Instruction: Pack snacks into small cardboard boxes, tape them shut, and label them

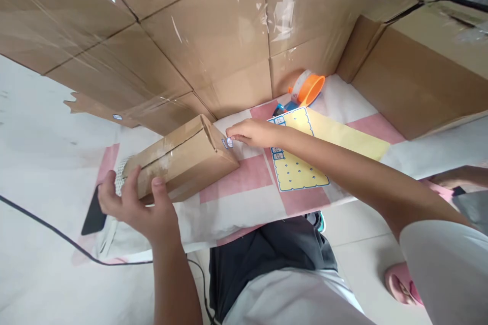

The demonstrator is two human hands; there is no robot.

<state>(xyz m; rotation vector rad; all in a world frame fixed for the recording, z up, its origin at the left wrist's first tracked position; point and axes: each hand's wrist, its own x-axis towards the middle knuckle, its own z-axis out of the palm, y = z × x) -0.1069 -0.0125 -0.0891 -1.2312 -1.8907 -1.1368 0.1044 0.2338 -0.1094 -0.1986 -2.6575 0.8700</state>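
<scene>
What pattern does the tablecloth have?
The tablecloth has pink and white blocks, best seen in the head view.

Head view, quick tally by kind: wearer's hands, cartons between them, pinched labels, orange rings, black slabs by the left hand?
Left hand and right hand: 2
Small carton: 1
Pinched label: 1
Orange ring: 1
Black slab: 1
Total: 6

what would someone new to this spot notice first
Probably the bright orange ring at the foot of the stacked cartons, then the yellow sheet beneath the right forearm. Next, the right hand pinches a small white label at the right end of a brown box, while the left hand is spread open by the other end.
</scene>
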